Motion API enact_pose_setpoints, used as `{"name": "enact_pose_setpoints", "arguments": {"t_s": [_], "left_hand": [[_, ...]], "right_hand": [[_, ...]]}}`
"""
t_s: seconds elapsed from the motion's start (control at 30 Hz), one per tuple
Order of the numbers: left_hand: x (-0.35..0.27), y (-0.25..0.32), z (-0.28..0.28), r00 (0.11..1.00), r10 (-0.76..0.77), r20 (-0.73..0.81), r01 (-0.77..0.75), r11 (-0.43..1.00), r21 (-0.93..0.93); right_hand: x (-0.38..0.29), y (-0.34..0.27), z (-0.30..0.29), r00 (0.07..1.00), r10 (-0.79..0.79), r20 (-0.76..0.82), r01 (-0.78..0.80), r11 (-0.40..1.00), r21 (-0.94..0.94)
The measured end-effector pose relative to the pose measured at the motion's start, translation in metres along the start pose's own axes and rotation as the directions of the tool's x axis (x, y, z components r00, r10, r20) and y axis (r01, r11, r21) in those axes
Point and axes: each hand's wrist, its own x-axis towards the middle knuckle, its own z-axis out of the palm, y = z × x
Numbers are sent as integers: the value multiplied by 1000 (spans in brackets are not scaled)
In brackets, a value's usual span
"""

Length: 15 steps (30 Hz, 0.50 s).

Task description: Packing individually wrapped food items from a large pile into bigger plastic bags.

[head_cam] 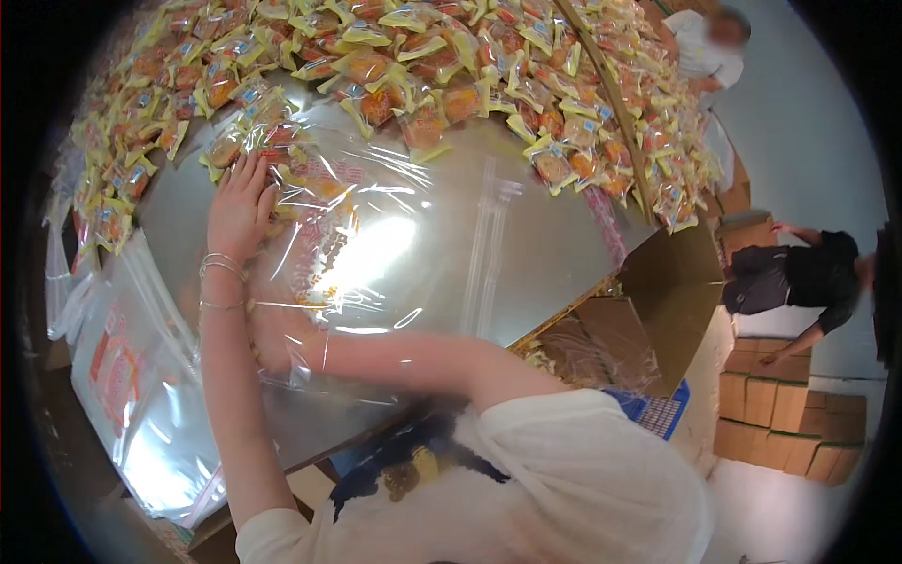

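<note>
My left hand (238, 208), with thin bracelets at the wrist, lies palm down on the metal tabletop's left side. Its fingertips touch clear-and-yellow wrapped pastries (271, 134), and its thumb stands apart. A large clear plastic bag (380, 183) with red and orange print spreads over the middle. My right forearm reaches left across the front, with clear film over it. My right hand (278, 338) is low beside my left wrist, seen blurred through the film; its fingers are unclear. Several wrapped pastries show through the bag's left part, beside my left hand.
Wrapped pastries (423, 53) are heaped along the far side, crossed by a brown strip (613, 106) at right. More printed bags (148, 402) lie at left. An open cardboard box (669, 296) stands at the right edge. Two people are beyond, near stacked cartons (764, 402).
</note>
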Motion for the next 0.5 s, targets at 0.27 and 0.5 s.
{"name": "enact_pose_setpoints", "arguments": {"t_s": [0.27,0.5], "left_hand": [[53,48,-13,950,40,309,-89,985,146],[-141,170,-67,971,103,-215,-191,876,-442]], "right_hand": [[75,60,73,968,-235,-85,232,972,-46],[-168,32,-72,988,125,87,-133,986,96]]}}
